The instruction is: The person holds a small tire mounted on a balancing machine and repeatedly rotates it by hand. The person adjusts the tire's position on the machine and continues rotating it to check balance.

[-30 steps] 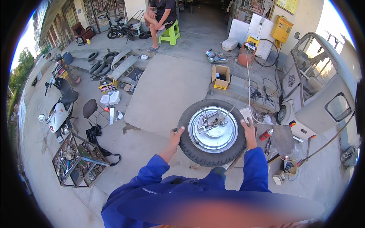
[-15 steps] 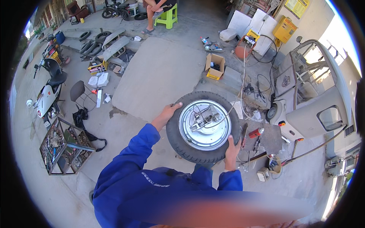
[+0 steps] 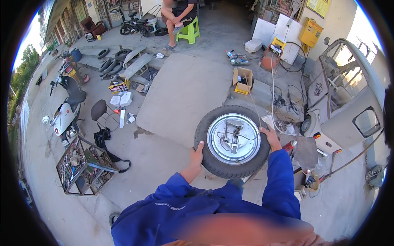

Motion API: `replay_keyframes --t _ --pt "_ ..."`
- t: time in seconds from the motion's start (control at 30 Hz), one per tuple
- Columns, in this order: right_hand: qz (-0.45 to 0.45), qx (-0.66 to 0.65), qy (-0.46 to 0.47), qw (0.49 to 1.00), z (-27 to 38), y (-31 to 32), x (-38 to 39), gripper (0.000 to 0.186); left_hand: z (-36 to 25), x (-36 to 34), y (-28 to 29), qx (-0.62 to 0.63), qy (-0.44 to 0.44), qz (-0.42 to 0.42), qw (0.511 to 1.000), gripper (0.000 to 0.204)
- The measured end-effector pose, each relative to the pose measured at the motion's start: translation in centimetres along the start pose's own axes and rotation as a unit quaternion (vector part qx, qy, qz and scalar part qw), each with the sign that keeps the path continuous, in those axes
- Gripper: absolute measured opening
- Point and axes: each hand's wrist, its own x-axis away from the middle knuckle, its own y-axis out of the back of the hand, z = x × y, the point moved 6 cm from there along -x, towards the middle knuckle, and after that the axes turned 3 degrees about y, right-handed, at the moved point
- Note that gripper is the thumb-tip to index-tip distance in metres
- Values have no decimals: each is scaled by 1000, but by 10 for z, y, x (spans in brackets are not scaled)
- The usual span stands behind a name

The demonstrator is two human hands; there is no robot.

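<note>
Between my hands is a wheel with a black treaded tyre and a silver metal hub. A bracket and a thin cable lie across the hub's upward-facing side. My left hand grips the tyre at its lower left, thumb on the sidewall and the other fingers hidden beneath. At the upper right of the tyre, my right hand holds the edge, with its thumb toward the rim. The wheel's underside is out of sight, so I cannot tell what it rests on.
To the right are a red can, a dark board and a small white vehicle. A tool rack and scooter stand left. Beyond are an open carton, hoses and a seated person on a green stool.
The wheel has turned counterclockwise, its bracket now more upright. My left hand has come down along the tyre's left side, and my right hand has gone up the right side.
</note>
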Motion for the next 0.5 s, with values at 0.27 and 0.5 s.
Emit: replay_keyframes --t 0.27,0.5 --pt "-336 40 63 939 -32 -53 169 88 -96 -125 -74 -208 68 215 952 78" --pt "-343 37 59 937 -34 -53 183 97 -97 -142 -97 -273 -9 256 927 79"
